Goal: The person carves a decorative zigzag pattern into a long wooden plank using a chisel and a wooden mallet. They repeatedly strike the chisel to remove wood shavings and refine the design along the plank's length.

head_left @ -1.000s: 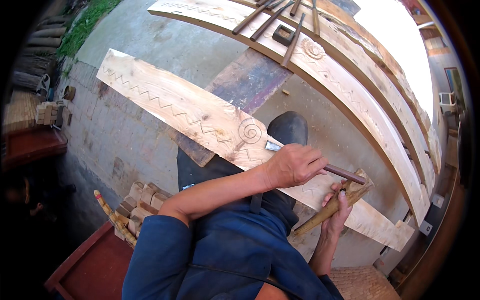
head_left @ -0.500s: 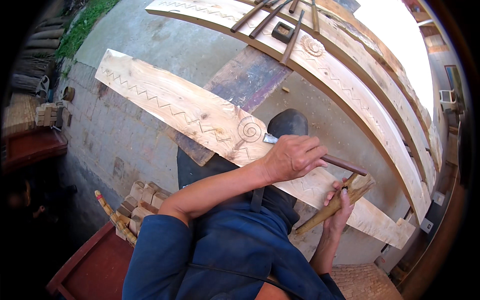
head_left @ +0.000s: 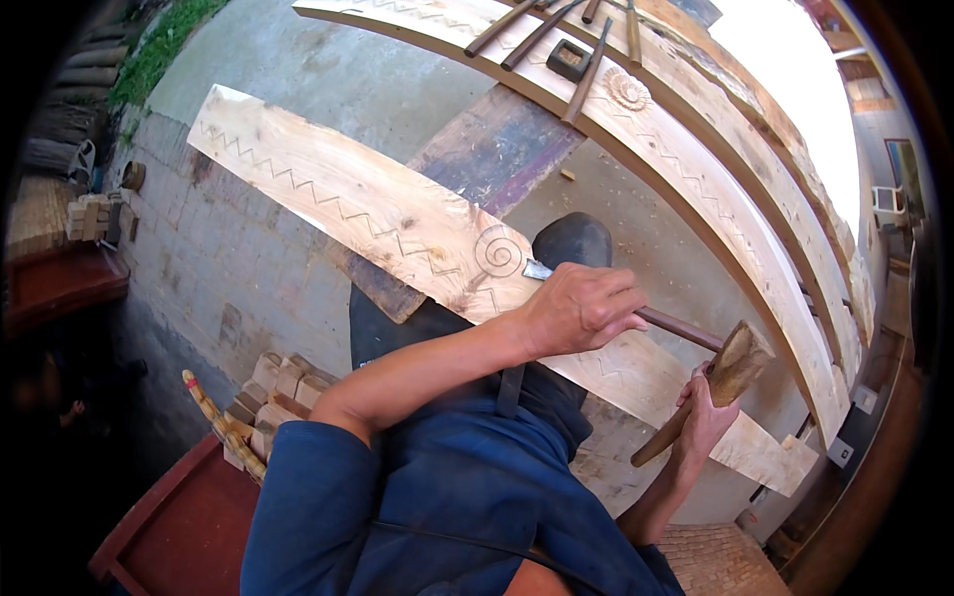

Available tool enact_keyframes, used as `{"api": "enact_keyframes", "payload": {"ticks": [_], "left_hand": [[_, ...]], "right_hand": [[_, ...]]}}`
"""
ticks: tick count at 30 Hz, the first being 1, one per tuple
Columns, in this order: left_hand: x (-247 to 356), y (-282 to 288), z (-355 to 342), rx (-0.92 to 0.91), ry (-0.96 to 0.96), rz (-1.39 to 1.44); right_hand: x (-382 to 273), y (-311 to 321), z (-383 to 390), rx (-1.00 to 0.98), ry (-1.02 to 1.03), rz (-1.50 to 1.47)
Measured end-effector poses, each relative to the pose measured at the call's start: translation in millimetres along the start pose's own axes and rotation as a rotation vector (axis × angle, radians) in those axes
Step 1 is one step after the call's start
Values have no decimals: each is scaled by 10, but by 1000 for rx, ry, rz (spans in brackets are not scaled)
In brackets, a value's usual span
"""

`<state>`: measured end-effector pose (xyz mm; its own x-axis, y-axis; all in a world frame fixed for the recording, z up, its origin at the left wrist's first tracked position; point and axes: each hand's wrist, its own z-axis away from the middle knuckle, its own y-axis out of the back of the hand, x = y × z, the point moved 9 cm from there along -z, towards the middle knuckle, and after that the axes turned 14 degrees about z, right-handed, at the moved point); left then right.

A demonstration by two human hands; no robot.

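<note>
My left hand [head_left: 579, 310] is closed on a long chisel [head_left: 677, 325], whose flat steel blade [head_left: 538, 270] rests at the right edge of a carved spiral [head_left: 497, 253] on a pale board [head_left: 298, 173]. Zigzag lines are cut along the board, which lies across my lap and a worn plank [head_left: 477, 149]. My right hand [head_left: 706, 412] grips a rough wooden mallet [head_left: 744, 356]; its head is at the butt of the chisel handle and hides that end.
Long boards [head_left: 715, 199] at upper right carry more chisels [head_left: 586, 79], a small dark square block [head_left: 570, 60] and a carved rosette [head_left: 628, 91]. Cut wood blocks [head_left: 273, 392], a knobbly cane [head_left: 207, 407] and a red tray [head_left: 139, 536] are at lower left.
My right hand has moved the mallet up and to the right and turned its head toward the chisel's butt. My left hand and the chisel have shifted slightly upward.
</note>
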<state>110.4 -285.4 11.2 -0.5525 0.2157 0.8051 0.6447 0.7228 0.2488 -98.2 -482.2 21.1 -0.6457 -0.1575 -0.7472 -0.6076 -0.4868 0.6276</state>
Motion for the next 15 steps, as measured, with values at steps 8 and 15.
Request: {"api": "enact_keyframes", "payload": {"ticks": [8,15], "left_hand": [[-35,-57,8,-53,13,-28],[-57,-57,45,-51,28,-17]], "right_hand": [[127,-16,37,11,-13,-11],[220,-118,51,-28,-26,50]]}}
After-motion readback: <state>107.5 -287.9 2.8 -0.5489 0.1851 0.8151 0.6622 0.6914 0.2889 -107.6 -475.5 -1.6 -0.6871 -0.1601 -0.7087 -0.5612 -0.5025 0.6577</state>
